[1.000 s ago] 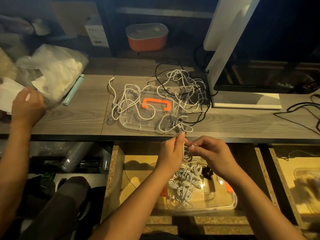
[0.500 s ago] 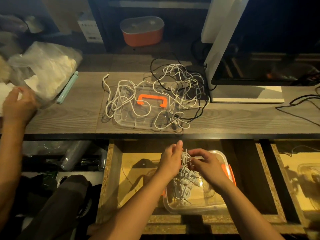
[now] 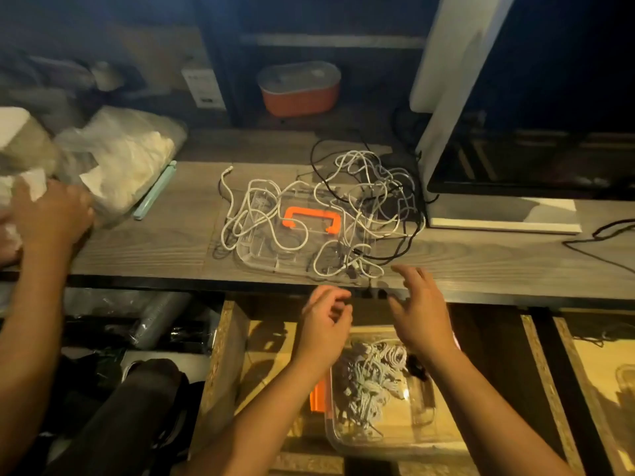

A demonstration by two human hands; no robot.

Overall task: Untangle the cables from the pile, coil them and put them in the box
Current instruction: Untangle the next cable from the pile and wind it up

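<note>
On the right hand (image 3: pixel 422 314) the fingers are spread apart and empty, tips just short of the cable pile (image 3: pixel 360 201) at twelve o'clock. The left hand (image 3: pixel 323 326) beside it has loosely curled fingers gripping nothing. The white and black tangle lies over a clear lid (image 3: pixel 264 249) with an orange handle on the desk (image 3: pixel 154 249). At six o'clock, under the wrists, the clear box (image 3: pixel 343 444) holds coiled cables (image 3: pixel 371 376). At nine o'clock another person's hand (image 3: pixel 51 214) rests on a plastic bag (image 3: pixel 130 156).
</note>
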